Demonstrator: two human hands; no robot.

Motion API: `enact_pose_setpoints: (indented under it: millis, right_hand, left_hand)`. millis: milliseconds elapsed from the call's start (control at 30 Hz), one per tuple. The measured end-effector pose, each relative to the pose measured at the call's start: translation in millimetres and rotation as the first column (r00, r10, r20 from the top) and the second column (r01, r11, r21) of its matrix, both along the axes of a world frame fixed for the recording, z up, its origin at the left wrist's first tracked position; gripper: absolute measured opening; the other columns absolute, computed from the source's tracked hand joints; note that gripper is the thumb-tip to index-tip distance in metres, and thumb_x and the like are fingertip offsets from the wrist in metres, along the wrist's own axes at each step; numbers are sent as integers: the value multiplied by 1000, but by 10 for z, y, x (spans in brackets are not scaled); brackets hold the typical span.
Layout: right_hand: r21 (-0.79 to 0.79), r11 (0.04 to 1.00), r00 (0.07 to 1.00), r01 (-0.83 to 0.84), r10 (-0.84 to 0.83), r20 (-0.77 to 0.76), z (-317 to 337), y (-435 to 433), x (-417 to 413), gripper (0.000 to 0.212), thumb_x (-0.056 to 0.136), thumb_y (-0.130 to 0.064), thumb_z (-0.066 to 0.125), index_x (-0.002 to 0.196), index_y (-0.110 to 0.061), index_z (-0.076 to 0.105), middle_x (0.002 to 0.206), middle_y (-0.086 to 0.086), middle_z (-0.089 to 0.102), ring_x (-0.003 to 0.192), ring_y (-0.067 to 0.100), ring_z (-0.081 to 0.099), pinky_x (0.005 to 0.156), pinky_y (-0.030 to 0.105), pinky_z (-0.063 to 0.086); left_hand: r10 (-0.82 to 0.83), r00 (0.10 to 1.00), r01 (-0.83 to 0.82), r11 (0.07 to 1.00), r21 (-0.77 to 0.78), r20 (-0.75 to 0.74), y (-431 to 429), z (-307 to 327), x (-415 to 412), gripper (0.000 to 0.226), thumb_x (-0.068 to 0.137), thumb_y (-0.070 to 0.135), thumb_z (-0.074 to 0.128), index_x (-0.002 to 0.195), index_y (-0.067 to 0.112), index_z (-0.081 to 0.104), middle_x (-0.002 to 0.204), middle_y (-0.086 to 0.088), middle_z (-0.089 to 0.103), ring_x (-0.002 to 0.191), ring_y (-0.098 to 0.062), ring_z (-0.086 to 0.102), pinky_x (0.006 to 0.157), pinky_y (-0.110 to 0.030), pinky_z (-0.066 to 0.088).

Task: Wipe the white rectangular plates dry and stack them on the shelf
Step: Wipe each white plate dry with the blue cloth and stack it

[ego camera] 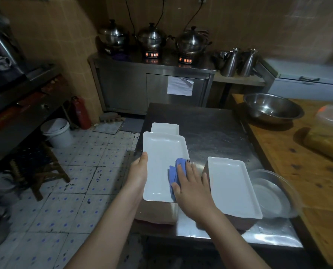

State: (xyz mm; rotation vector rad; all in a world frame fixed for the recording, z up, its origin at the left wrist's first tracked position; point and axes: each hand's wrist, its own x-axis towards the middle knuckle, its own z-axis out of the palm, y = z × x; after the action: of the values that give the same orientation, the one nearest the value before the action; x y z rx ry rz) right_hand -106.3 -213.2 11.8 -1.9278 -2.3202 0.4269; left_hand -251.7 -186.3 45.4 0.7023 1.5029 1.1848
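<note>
My left hand (139,171) grips the left edge of a white rectangular plate (161,152), held above the steel table (219,133). My right hand (190,183) lies flat with straight fingers on a blue cloth (176,171), pressing it onto the plate's right side. Behind the held plate a second white plate (164,128) lies on the table, partly hidden. A third white plate (233,185) sits to the right on a dark stack, just right of my right hand.
A round metal tray (274,193) lies right of the third plate. A steel bowl (272,107) and a wrapped bundle (328,133) sit on the wooden counter (297,162). Pots on a steel cabinet (152,88) stand behind; a white bucket (57,133) and stool (35,166) are left.
</note>
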Motion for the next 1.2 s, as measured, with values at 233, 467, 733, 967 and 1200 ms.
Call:
enact_pose_setpoints:
  millis: [233, 467, 733, 967, 1200]
  right_hand:
    - [69, 997, 996, 22, -28, 90, 134, 307, 108, 54, 102, -37, 15, 152, -22, 1, 160, 2, -8, 146, 21, -13, 116, 45, -8]
    - [-52, 996, 997, -72, 71, -24, -50, 0, -81, 59, 100, -43, 15, 151, -24, -7, 158, 1, -18, 144, 17, -19, 112, 44, -15]
    - [96, 995, 991, -1, -12, 134, 55, 676, 32, 54, 101, -42, 10, 151, -26, 0, 160, -1, -5, 146, 18, -10, 113, 49, -13]
    - [131, 991, 999, -20, 14, 48, -84, 297, -22, 56, 100, -42, 14, 151, -23, 2, 160, 2, -5, 146, 20, -8, 114, 45, -10]
    - [81, 996, 998, 30, -34, 48, -70, 544, 80, 53, 101, -38, 16, 151, -22, 7, 160, 0, -3, 146, 20, -5, 116, 47, -1]
  left_hand:
    - [-36, 999, 37, 998, -51, 14, -58, -78, 125, 32, 100, 39, 34, 97, 19, 58, 79, -2, 65, 69, -19, 63, 53, -25, 47]
    - [-17, 1000, 17, 998, -53, -12, 39, -57, 63, 36, 99, 40, 34, 102, 16, 60, 82, -5, 66, 71, -23, 63, 58, -28, 49]
    - [-85, 994, 84, 996, -18, -68, -69, -47, 174, 34, 100, 32, 34, 105, 11, 61, 104, -14, 67, 97, -31, 64, 85, -38, 50]
    - [-23, 997, 22, 1000, -18, -70, 31, -60, -19, 36, 100, 38, 33, 97, 15, 60, 83, -6, 66, 72, -23, 63, 62, -28, 50]
    - [-88, 993, 89, 996, 10, -82, 44, -87, 75, 33, 101, 31, 34, 88, 17, 60, 78, -2, 66, 70, -17, 64, 60, -24, 49]
